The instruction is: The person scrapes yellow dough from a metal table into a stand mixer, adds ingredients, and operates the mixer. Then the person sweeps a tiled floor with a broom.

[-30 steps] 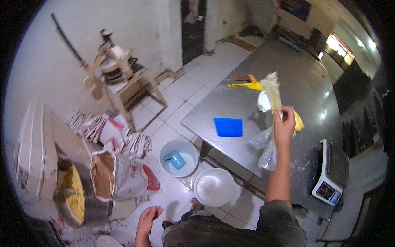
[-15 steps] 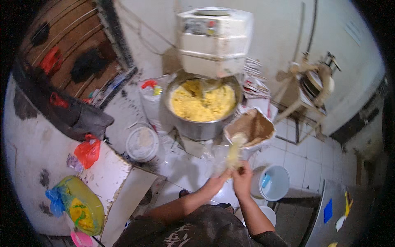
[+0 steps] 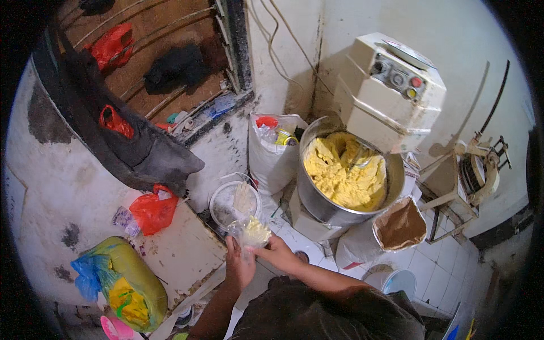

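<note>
Close by, the person's left hand (image 3: 241, 267) and right hand (image 3: 279, 255) both grip 1 clear plastic bag (image 3: 256, 232) with pale yellow stuff in it. Half a second ago those 2 hands had it in front of the open paper sack (image 3: 356, 246); now it's over the near edge of the white bucket (image 3: 215, 198), left of there. The view has swung left too, so the steel bowl (image 3: 317, 203) of yellow dough (image 3: 345, 170) and the mixer (image 3: 391, 96) behind sit further right.
</note>
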`<state>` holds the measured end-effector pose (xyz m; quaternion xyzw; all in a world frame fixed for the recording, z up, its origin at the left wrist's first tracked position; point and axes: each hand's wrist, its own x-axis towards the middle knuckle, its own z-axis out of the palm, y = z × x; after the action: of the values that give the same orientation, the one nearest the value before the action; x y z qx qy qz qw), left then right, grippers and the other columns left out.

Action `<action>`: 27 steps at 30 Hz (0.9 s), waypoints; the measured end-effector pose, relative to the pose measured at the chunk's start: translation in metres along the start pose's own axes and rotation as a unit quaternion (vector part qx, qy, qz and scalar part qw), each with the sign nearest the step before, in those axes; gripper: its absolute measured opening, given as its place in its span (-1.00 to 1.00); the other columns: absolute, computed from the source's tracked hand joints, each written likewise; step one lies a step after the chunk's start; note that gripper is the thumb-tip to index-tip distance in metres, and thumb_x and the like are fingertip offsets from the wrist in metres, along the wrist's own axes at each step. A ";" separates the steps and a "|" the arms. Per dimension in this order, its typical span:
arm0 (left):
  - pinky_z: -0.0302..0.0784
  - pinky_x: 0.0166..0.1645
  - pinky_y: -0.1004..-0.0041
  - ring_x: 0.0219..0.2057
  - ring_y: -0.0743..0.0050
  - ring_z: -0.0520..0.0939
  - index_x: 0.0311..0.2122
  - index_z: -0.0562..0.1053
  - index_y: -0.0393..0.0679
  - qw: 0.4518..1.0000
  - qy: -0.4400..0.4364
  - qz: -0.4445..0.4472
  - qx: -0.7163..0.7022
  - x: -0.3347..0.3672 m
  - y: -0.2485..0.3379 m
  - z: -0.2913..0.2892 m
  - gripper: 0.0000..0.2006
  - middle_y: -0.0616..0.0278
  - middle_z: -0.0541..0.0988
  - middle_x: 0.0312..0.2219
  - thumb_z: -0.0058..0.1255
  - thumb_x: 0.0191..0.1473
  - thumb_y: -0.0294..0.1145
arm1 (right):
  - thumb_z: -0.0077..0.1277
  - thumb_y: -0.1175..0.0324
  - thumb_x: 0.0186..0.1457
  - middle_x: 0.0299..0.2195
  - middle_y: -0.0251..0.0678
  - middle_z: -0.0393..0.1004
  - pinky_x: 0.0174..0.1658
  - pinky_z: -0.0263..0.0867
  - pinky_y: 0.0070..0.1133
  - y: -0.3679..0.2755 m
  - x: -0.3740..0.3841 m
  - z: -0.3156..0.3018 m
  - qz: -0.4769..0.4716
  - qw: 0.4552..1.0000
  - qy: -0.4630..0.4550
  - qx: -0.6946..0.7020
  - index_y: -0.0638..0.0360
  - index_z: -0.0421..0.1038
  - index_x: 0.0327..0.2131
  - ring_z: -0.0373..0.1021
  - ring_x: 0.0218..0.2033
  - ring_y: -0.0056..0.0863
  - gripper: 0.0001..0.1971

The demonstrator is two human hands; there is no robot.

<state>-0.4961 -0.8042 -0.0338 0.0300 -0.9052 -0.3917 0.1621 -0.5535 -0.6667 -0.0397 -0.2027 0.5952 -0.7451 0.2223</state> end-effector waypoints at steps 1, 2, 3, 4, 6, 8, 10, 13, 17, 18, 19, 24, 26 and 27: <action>0.32 -0.10 0.04 -0.17 -0.38 0.36 0.00 0.14 -0.42 0.999 -0.033 0.007 0.033 0.005 -0.007 0.001 -0.49 -0.31 0.27 -0.16 -0.06 -0.07 -0.46 | 0.13 0.34 0.00 -0.18 -0.37 0.43 -0.10 0.26 -0.57 0.007 0.010 0.000 0.054 0.998 0.003 -0.012 0.24 0.29 -0.03 0.32 -0.15 -0.63 -0.55; 0.31 -0.08 0.04 -0.16 -0.37 0.36 0.00 0.14 -0.43 0.995 -0.067 0.014 0.066 0.011 -0.015 0.000 -0.49 -0.32 0.26 -0.14 -0.05 -0.06 -0.44 | 0.10 0.33 0.01 -0.21 -0.36 0.46 -0.08 0.26 -0.56 0.013 0.021 0.000 0.086 0.996 -0.008 -0.026 0.24 0.33 -0.08 0.34 -0.17 -0.62 -0.61; 0.30 -0.06 0.04 -0.14 -0.36 0.36 0.00 0.14 -0.43 0.989 -0.111 -0.013 0.096 0.018 -0.023 -0.002 -0.49 -0.34 0.26 -0.13 -0.03 -0.04 -0.41 | 0.08 0.32 0.02 -0.24 -0.36 0.48 -0.07 0.26 -0.54 0.018 0.033 -0.002 0.104 0.994 -0.010 -0.042 0.24 0.37 -0.12 0.36 -0.19 -0.62 -0.66; 0.29 -0.04 0.06 -0.13 -0.35 0.36 0.01 0.14 -0.43 0.993 -0.111 -0.013 0.046 0.027 -0.030 -0.001 -0.47 -0.34 0.26 -0.11 -0.01 -0.03 -0.38 | 0.07 0.34 0.02 -0.27 -0.37 0.50 -0.10 0.27 -0.54 0.023 0.047 -0.004 0.107 0.992 -0.022 -0.058 0.23 0.39 -0.14 0.38 -0.24 -0.61 -0.69; 0.27 0.02 0.09 -0.10 -0.33 0.36 0.03 0.13 -0.42 0.986 -0.133 -0.082 -0.063 0.044 -0.046 -0.001 -0.43 -0.35 0.26 -0.07 0.03 -0.02 -0.33 | 0.06 0.39 0.01 -0.35 -0.40 0.52 -0.16 0.31 -0.54 0.027 0.085 -0.017 0.127 0.986 -0.034 -0.103 0.22 0.42 -0.18 0.41 -0.32 -0.59 -0.74; 0.25 0.06 0.12 -0.04 -0.29 0.34 0.07 0.13 -0.42 0.983 -0.088 -0.131 -0.097 0.054 -0.065 -0.001 -0.38 -0.34 0.26 -0.03 0.07 -0.03 -0.28 | 0.04 0.43 0.00 -0.39 -0.36 0.51 -0.25 0.33 -0.54 0.026 0.141 -0.046 0.117 0.992 -0.023 -0.035 0.25 0.42 -0.21 0.42 -0.38 -0.57 -0.76; 0.19 0.13 0.12 0.07 -0.19 0.27 0.12 0.13 -0.40 0.977 -0.076 -0.184 -0.079 0.062 -0.095 -0.007 -0.30 -0.33 0.21 0.05 0.11 -0.04 -0.21 | -0.01 0.50 0.01 -0.45 -0.32 0.49 -0.34 0.34 -0.55 0.026 0.212 -0.092 0.136 0.982 0.121 -0.055 0.32 0.42 -0.29 0.41 -0.43 -0.55 -0.84; 0.14 0.16 0.07 0.13 -0.18 0.22 0.14 0.12 -0.41 0.911 -0.164 -0.286 0.246 0.049 -0.142 -0.020 -0.20 -0.34 0.13 0.11 -0.01 -0.03 0.07 | 0.08 0.38 -0.07 -0.37 -0.07 0.50 -0.24 0.33 -0.38 0.042 0.320 -0.182 -0.033 0.878 0.384 -0.283 0.36 0.41 -0.27 0.45 -0.33 -0.21 -0.72; 0.20 0.09 -0.05 0.07 -0.33 0.27 0.18 -0.08 -0.47 0.766 -0.241 -0.492 0.335 0.016 -0.172 -0.018 0.08 -0.35 -0.03 0.17 -0.04 -0.16 0.33 | 0.10 0.32 -0.16 -0.36 0.00 0.45 -0.16 0.31 -0.32 0.103 0.425 -0.269 0.032 0.748 0.409 -0.521 0.30 0.40 -0.25 0.41 -0.28 -0.08 -0.64; 0.22 0.07 -0.07 0.06 -0.33 0.28 0.18 -0.09 -0.48 0.780 -0.236 -0.487 0.315 0.010 -0.173 -0.016 0.09 -0.35 -0.06 0.18 -0.05 -0.17 0.35 | 0.10 0.32 -0.18 -0.35 0.01 0.44 -0.14 0.31 -0.30 0.122 0.440 -0.279 0.107 0.745 0.359 -0.552 0.28 0.41 -0.25 0.40 -0.26 -0.07 -0.64; 0.24 0.05 -0.09 0.06 -0.32 0.29 0.18 -0.11 -0.48 0.787 -0.228 -0.496 0.288 0.008 -0.174 -0.013 0.11 -0.35 -0.09 0.18 -0.06 -0.17 0.36 | 0.09 0.32 -0.19 -0.34 0.01 0.45 -0.14 0.31 -0.29 0.140 0.455 -0.284 0.106 0.773 0.286 -0.556 0.27 0.41 -0.24 0.40 -0.26 -0.08 -0.64; 0.18 0.09 -0.09 0.22 -0.16 0.03 0.25 -0.12 -0.20 0.735 -0.277 -0.539 0.304 0.021 -0.163 -0.014 -0.02 -0.11 -0.21 0.25 -0.08 -0.09 0.31 | -0.02 0.25 -0.11 -0.30 -0.04 0.46 -0.17 0.33 -0.24 0.209 0.489 -0.278 0.211 0.793 -0.001 -0.572 0.23 0.44 -0.31 0.41 -0.27 -0.07 -0.70; 0.14 0.13 -0.06 0.24 -0.16 -0.04 0.25 -0.13 -0.23 0.731 -0.283 -0.552 0.285 0.032 -0.161 -0.017 -0.01 -0.12 -0.19 0.25 -0.03 -0.09 0.26 | -0.01 0.23 -0.12 -0.31 -0.04 0.47 -0.18 0.34 -0.25 0.227 0.498 -0.274 0.267 0.754 -0.025 -0.599 0.23 0.44 -0.32 0.42 -0.28 -0.08 -0.70; 0.11 0.16 -0.01 0.25 -0.15 -0.05 0.23 -0.11 -0.29 0.751 -0.263 -0.544 0.265 0.036 -0.158 -0.019 -0.01 -0.19 -0.16 0.23 -0.02 -0.09 0.24 | 0.00 0.22 -0.12 -0.32 -0.04 0.47 -0.19 0.34 -0.25 0.235 0.502 -0.273 0.292 0.736 -0.031 -0.610 0.23 0.44 -0.32 0.42 -0.29 -0.08 -0.69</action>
<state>-0.5353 -0.9337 -0.1258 0.4554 -0.8102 -0.1503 -0.3370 -1.0985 -0.7820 -0.3078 -0.1344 0.9449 -0.1136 0.2760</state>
